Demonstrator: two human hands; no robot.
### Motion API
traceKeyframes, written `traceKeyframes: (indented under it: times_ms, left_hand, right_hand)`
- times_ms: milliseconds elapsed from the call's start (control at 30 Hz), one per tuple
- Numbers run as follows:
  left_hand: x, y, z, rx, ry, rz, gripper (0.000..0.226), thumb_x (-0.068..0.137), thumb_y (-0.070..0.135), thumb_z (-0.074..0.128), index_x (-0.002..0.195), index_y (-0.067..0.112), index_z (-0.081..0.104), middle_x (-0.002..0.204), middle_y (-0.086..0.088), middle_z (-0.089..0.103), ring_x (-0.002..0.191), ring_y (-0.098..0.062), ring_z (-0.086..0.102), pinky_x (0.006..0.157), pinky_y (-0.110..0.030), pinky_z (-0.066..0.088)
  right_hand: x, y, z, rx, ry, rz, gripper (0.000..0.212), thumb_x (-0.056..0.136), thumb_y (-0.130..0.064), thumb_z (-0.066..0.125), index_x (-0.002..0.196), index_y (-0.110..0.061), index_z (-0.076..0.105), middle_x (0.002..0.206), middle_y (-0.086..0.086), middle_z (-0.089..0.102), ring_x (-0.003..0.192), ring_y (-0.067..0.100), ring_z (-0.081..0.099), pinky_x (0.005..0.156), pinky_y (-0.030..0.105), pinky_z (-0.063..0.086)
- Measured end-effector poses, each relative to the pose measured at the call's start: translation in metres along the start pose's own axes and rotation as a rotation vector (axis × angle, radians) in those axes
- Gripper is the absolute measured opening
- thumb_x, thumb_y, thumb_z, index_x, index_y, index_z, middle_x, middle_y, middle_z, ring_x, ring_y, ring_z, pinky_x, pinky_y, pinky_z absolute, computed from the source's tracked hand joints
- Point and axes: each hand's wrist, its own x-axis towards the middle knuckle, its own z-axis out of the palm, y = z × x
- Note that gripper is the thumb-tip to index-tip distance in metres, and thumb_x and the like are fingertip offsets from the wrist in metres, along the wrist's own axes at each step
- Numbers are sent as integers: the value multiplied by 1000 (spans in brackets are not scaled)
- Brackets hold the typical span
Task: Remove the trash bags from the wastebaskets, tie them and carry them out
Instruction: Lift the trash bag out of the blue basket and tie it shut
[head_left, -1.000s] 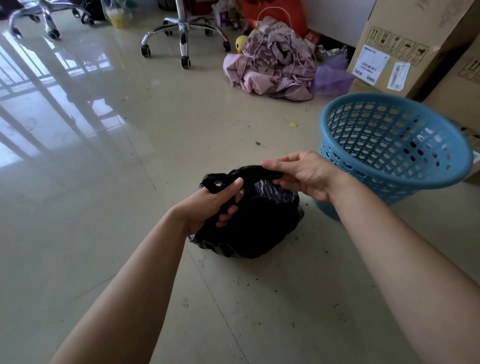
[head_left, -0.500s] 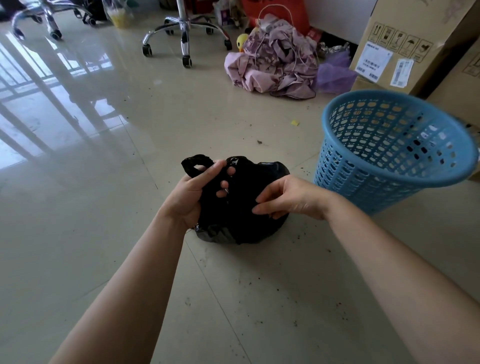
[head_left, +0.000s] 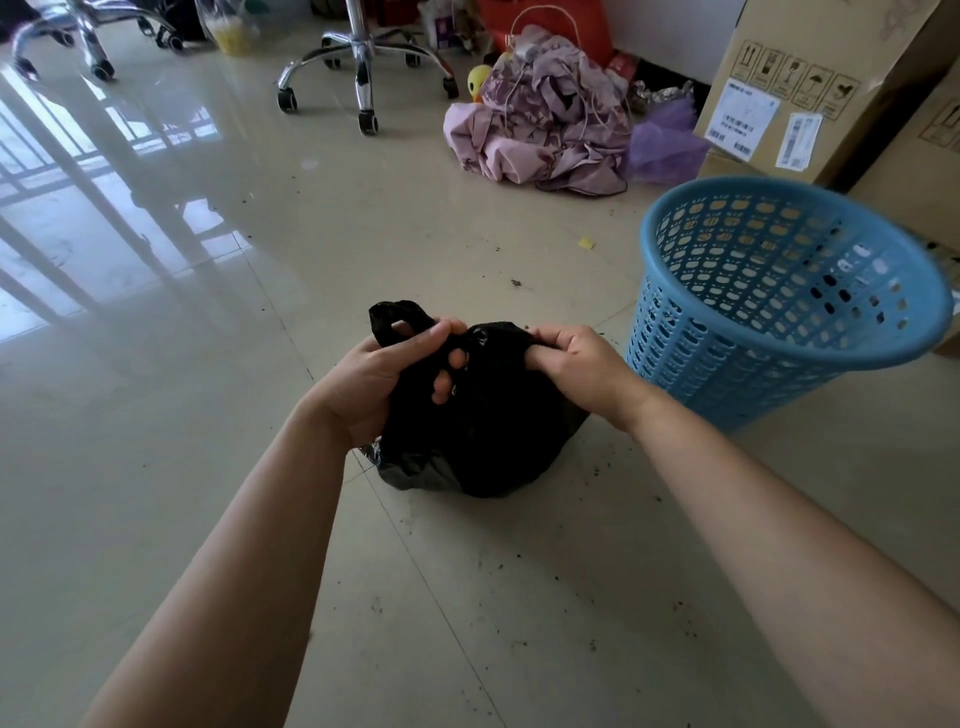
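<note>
— Where's the bag?

— The black trash bag (head_left: 478, 431) sits on the tile floor (head_left: 208, 415). The left hand (head_left: 379, 382) has its fingers curled tight around one handle loop; the right hand (head_left: 576, 371) pinches the other gathered edge.

— And the bin?

— The blue wastebasket (head_left: 779, 306) stands just beside it, to the right. Further back, a pile of pink cloth (head_left: 540, 135) and cardboard boxes (head_left: 800, 93).

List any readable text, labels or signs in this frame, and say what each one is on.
No words can be read.
Cardboard box: a row of printed handling pictograms, including upward arrows, a glass and an umbrella; no legible lettering.
White shipping label on that box: print too small to read.
Smaller barcode sticker beside it: blurred, unreadable.
Blue wastebasket, black trash bag: no text.
</note>
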Motion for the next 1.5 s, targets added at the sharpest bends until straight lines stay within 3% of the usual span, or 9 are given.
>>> traceKeyframes:
  times_ms: [167,333,467,567,900,1100,1300,1400,1500]
  left_hand:
    - [9,1,2,108,232,-35,28,103,24,52,125,11,63,93,-15,68,72,-19,65,75,-29,59]
    - [17,-3,13,-41,501,75,19,101,24,56,107,12,69,95,-9,68,78,-20,69,71,-32,59]
    - [19,-10,20,-235,607,85,14,95,19,60,85,12,68,79,-5,66,70,-22,65,67,-33,54]
    - [22,-15,19,70,731,165,19,90,20,58,72,17,63,70,1,62,74,-21,59,71,-33,48]
    - [14,-3,11,-104,593,116,13,76,24,67,69,17,59,69,-3,55,69,-22,56,68,-34,48]
    - [20,-11,7,45,691,194,11,89,16,71,99,18,71,97,-8,71,88,-20,69,86,-39,58]
    - [16,-12,-6,-170,508,190,29,80,-4,75,103,5,60,92,-14,67,82,-28,69,76,-41,60]
    - [10,-18,-9,-196,408,137,24,83,-14,61,80,10,60,83,-4,68,78,-22,69,72,-35,59]
    - [6,-20,-11,-219,357,140,35,84,-18,55,73,16,54,78,-1,64,78,-21,66,73,-33,60]
  right_hand:
    - [0,1,-4,-87,20,20,27,84,-23,55,77,2,61,72,9,55,69,21,51,67,36,40]
    - [-2,0,1,-24,-136,104,13,82,-23,48,76,-13,54,79,8,45,75,24,43,65,34,32]
    - [-1,2,-1,-96,-193,152,27,80,-29,47,81,-5,59,84,11,58,87,26,56,80,39,42]
    - [-2,3,-3,-136,-240,174,36,87,-32,50,99,-5,70,107,14,71,109,30,65,100,43,47]
    - [-8,-1,1,-28,-280,54,31,89,-34,75,118,-25,71,106,1,77,96,13,74,87,27,58]
    - [1,2,5,-245,145,-297,14,77,-21,86,87,-25,77,78,-15,67,75,-5,62,74,15,45]
    - [-17,2,8,-196,-379,94,37,80,-46,80,110,-25,75,106,-13,76,104,1,69,97,23,51]
    - [-17,10,3,-242,-366,173,46,79,-68,68,108,-33,76,110,-16,74,110,2,66,102,26,46]
    - [-10,15,1,-79,-185,170,24,94,-43,64,111,-28,73,105,-5,76,99,12,70,91,29,54]
